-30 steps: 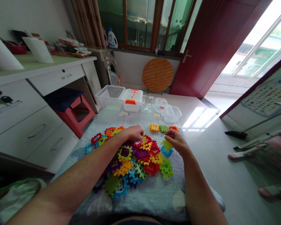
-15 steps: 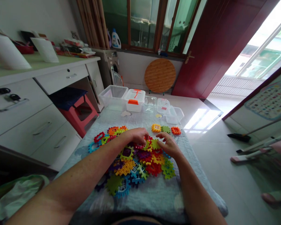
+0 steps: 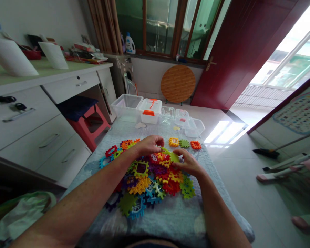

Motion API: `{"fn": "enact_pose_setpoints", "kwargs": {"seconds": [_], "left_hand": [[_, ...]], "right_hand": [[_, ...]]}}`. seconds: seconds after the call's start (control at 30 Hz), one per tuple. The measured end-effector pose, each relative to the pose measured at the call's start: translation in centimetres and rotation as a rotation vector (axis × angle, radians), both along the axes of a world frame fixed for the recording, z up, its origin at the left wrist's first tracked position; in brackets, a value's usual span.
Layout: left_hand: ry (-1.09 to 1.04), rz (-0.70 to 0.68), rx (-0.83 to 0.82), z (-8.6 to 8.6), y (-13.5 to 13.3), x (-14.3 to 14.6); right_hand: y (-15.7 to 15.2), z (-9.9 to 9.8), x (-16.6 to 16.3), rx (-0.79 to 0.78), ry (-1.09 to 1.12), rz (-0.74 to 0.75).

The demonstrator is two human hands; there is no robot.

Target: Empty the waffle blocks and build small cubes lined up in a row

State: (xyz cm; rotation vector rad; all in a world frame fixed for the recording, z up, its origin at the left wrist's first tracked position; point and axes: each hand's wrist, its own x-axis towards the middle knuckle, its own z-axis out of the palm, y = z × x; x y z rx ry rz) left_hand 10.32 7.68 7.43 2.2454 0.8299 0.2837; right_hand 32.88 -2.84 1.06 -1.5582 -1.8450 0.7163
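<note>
A pile of colourful interlocking plastic building blocks (image 3: 141, 186), square with notched edges, lies on the cloth-covered table. At the pile's far side my left hand (image 3: 152, 144) pinches a thin lime-green block (image 3: 166, 151), seen nearly edge-on. Close by on the right, my right hand (image 3: 188, 162) has its fingers closed on a flat yellow-green block (image 3: 174, 157). The two blocks are very near each other; I cannot tell whether they touch. Beyond my right hand, a yellow window block (image 3: 174, 142), a green block (image 3: 184, 143) and an orange block (image 3: 196, 145) lie in a row.
Along the table's far edge stand an open clear bin (image 3: 126, 103), a lidded box with orange latches (image 3: 150, 112) and smaller clear containers (image 3: 182, 117). A red stool (image 3: 90, 120) is at the left beside white drawers (image 3: 41, 137). A broom (image 3: 267, 152) lies to the right.
My left hand has lifted a lime-green block off the pile. My right hand's fingers have closed on the yellow-green block beside it. The view has shifted slightly.
</note>
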Motion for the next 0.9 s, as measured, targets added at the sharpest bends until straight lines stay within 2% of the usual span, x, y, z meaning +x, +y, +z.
{"fn": "enact_pose_setpoints", "kwargs": {"seconds": [0.1, 0.17, 0.33, 0.53, 0.67, 0.77, 0.9], "left_hand": [[-0.01, 0.066, 0.192, 0.4, -0.9, -0.4], [0.044, 0.056, 0.272, 0.5, -1.6, -0.3], [0.153, -0.134, 0.152, 0.3, -2.7, -0.7], [0.019, 0.012, 0.143, 0.2, -1.7, -2.7], [0.024, 0.071, 0.143, 0.3, -1.3, -3.5], [0.046, 0.074, 0.15, 0.6, -1.4, -3.6], [0.074, -0.011, 0.093, 0.9, -1.1, -2.8]], "right_hand": [[0.2, -0.1, -0.1, -0.006, 0.028, -0.048], [0.2, -0.1, -0.3, 0.006, 0.026, -0.074], [0.3, 0.1, -1.1, 0.061, 0.036, -0.102], [1.2, 0.8, -3.3, 0.127, 0.076, -0.155], [1.5, 0.9, -5.2, 0.158, -0.047, -0.103], [1.4, 0.9, -5.8, 0.136, -0.148, -0.014], [0.9, 1.4, -5.8, 0.101, -0.141, 0.024]]}}
